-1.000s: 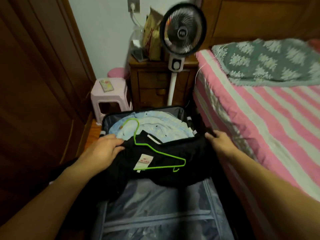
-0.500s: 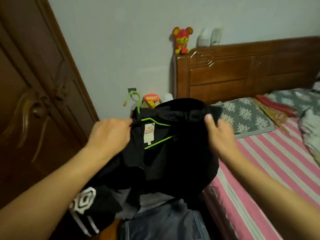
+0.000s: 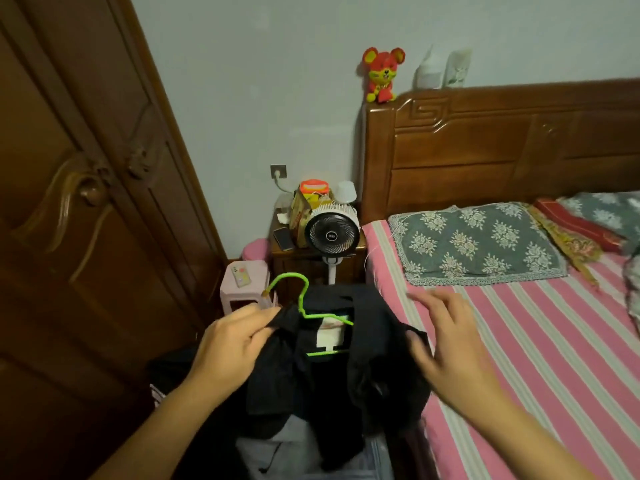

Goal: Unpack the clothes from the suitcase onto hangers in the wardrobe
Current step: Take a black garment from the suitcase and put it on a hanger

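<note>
Now the left hand [image 3: 230, 344] pinches the black top [image 3: 346, 375] on its green hanger [image 3: 304, 315] to keep it up, while the right hand [image 3: 446, 337] spreads open, holding nothing.

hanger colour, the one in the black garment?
Bright green hanger, threaded through the black garment; clearest in the head view.

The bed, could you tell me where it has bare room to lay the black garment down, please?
The striped sheet lies bare from below the floral pillow to the near edge, beside the right hand. It is crowded at the headboard end, with the pillow and red bundle, and on the nightstand.
</note>
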Demonstrator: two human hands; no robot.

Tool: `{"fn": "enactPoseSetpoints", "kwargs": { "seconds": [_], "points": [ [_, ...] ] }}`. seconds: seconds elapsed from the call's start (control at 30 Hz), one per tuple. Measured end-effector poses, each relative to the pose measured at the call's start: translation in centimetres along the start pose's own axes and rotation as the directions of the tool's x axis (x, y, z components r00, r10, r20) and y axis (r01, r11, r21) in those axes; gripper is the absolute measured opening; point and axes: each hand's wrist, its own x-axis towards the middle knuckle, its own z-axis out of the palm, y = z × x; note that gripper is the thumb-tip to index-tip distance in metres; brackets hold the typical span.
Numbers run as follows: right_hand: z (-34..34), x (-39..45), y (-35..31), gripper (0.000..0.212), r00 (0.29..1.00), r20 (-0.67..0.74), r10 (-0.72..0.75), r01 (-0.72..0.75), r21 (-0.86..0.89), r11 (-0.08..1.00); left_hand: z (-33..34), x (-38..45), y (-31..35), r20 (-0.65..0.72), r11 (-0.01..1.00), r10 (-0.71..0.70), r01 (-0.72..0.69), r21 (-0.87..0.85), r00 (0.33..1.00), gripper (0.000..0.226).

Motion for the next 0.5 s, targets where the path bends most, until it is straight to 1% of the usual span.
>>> {"fn": "enactPoseSetpoints", "kwargs": {
  "seconds": [0.03, 0.07, 0.1, 0.13, 0.17, 0.2, 0.23, 0.27, 0.3, 0.37, 0.4, 0.47, 0.5],
  "points": [
    [-0.3, 0.4, 1.3, 0.047, 0.992, 0.099, -0.079, 0.092, -0.138, 0.986, 0.4, -0.1, 0.7, 0.005, 1.000, 0.024, -0.024, -0.014, 1.000, 0.033],
    [-0.1, 0.5, 2.1, 0.050, 0.958, 0.266, -0.112, 0.175, -0.226, 0.958, 0.8, 0.2, 1.5, 0.008, 0.999, 0.044, -0.044, -0.025, 0.999, 0.033],
    [0.2, 0.5, 2.3, 0.055, 0.908, 0.411, -0.082, 0.198, -0.248, 0.948, 1.0, 0.5, 2.2, 0.012, 0.997, 0.061, -0.061, -0.040, 0.998, 0.031],
    [0.4, 0.2, 1.8, 0.063, 0.876, 0.479, -0.045, 0.186, -0.250, 0.950, 1.2, 0.9, 2.8, 0.017, 0.995, 0.081, -0.080, -0.053, 0.997, 0.029],
    [0.9, -0.4, 1.3, 0.067, 0.878, 0.479, -0.023, 0.152, -0.233, 0.961, 1.3, 1.3, 3.2, 0.021, 0.993, 0.102, -0.101, -0.057, 0.995, 0.028],
    [1.4, -1.0, 0.6, 0.066, 0.916, 0.400, -0.043, 0.130, -0.192, 0.973, 1.3, 1.7, 3.5, 0.029, 0.991, 0.124, -0.122, -0.062, 0.992, 0.028],
    [1.8, -1.4, -0.3, 0.060, 0.951, 0.301, -0.068, 0.120, -0.157, 0.980, 1.3, 2.1, 3.8, 0.043, 0.987, 0.149, -0.146, -0.068, 0.988, 0.028],
    [1.9, -1.6, -1.3, 0.053, 0.975, 0.210, -0.074, 0.107, -0.150, 0.983, 1.3, 2.5, 4.1, 0.066, 0.981, 0.182, -0.177, -0.076, 0.981, 0.029],
    [1.9, -2.0, -2.0, 0.047, 0.987, 0.151, -0.052, 0.073, -0.135, 0.988, 1.5, 2.7, 4.5, 0.098, 0.973, 0.221, -0.213, -0.086, 0.970, 0.029],
    [1.6, -2.7, -3.5, 0.043, 0.997, 0.067, 0.035, -0.025, -0.141, 0.990, 1.9, 3.3, 5.5, 0.144, 0.960, 0.266, -0.250, -0.124, 0.953, 0.026],
    [1.4, -3.1, -3.7, 0.043, 0.997, 0.007, 0.082, -0.079, -0.191, 0.978, 2.1, 3.6, 5.8, 0.145, 0.958, 0.273, -0.256, -0.126, 0.951, 0.027],
    [0.7, -4.7, -4.2, 0.051, 0.976, -0.100, 0.192, -0.212, -0.260, 0.942, 2.7, 4.4, 5.5, 0.163, 0.956, 0.292, -0.286, -0.059, 0.942, 0.033],
    [0.4, -6.0, -4.4, 0.056, 0.957, -0.154, 0.247, -0.282, -0.280, 0.917, 3.1, 4.8, 5.2, 0.197, 0.950, 0.309, -0.312, -0.013, 0.931, 0.037]
  ]
}}
